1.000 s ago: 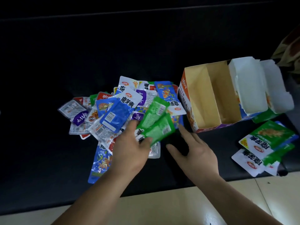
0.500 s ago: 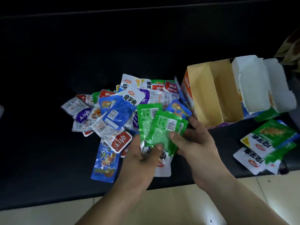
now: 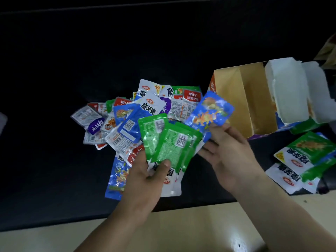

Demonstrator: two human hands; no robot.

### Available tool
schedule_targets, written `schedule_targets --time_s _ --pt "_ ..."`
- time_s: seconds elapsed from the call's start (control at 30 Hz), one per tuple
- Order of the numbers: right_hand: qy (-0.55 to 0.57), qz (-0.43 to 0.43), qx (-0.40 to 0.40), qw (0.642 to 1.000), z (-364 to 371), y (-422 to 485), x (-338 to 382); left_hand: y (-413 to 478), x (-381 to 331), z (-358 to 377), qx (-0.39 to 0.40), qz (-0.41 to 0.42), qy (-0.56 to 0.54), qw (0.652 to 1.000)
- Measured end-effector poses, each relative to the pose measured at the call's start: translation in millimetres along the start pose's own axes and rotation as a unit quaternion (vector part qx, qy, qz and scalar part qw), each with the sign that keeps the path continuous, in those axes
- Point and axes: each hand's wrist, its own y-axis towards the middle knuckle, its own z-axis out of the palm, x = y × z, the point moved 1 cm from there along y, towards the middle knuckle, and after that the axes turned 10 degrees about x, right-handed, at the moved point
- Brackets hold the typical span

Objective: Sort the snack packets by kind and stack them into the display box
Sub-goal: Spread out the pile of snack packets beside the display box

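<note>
Newly-lifted blue packet [image 3: 211,111] tops right hand [image 3: 231,153]; left hand [image 3: 145,179] grips green packets [image 3: 169,142].

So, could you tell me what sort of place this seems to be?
Perhaps a small shop or home, hard to tell: a dark surface heaped with snack packets, an open display box beside them, and pale floor tiles below.
</note>
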Motion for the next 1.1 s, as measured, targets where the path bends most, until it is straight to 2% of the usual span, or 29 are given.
schedule_targets --time_s 0.07,0.13,0.2,0.23,0.37,0.57,0.77,0.9,0.97,1.1 --pt "-0.045 -0.065 -0.043 0.996 -4.1 2.8 6.0 3.4 2.3 -7.5 -0.049 -0.010 -0.028 0.998" --pt "-0.146 -0.118 -0.095 0.978 -13.3 3.2 8.0 6.4 4.9 -13.7 -0.110 -0.024 -0.066 0.991" --pt "-0.192 -0.107 -0.117 0.968 -18.6 -2.1 3.9 7.9 2.9 -15.1 -0.146 -0.011 -0.064 0.987" --pt "-0.177 -0.087 -0.102 0.975 -16.5 -7.8 0.7 7.7 0.0 -13.4 -0.143 0.005 -0.054 0.988" --pt "-0.141 0.000 -0.021 0.990 -9.0 -27.5 -26.1 -0.2 -16.2 10.8 -0.018 0.030 0.006 0.999" --pt "-0.130 -0.031 -0.046 0.990 -20.6 -37.7 -29.4 -8.5 -24.9 46.8 0.140 -0.004 0.017 0.990" --pt "-0.172 0.035 -0.070 0.982 -47.7 -62.6 -26.4 -6.2 -24.4 93.5 0.204 0.017 0.080 0.975" --pt "-0.145 0.015 -0.093 0.985 -94.7 -74.1 10.0 4.8 -29.0 122.5 0.265 0.012 0.101 0.959" --pt "-0.139 0.004 -0.102 0.985 -120.8 -79.4 25.7 16.0 -35.9 139.1 0.262 -0.003 0.111 0.959" --pt "-0.141 -0.036 -0.175 0.974 -160.0 -80.4 27.4 40.7 -51.7 179.6 0.231 0.022 0.186 0.955"
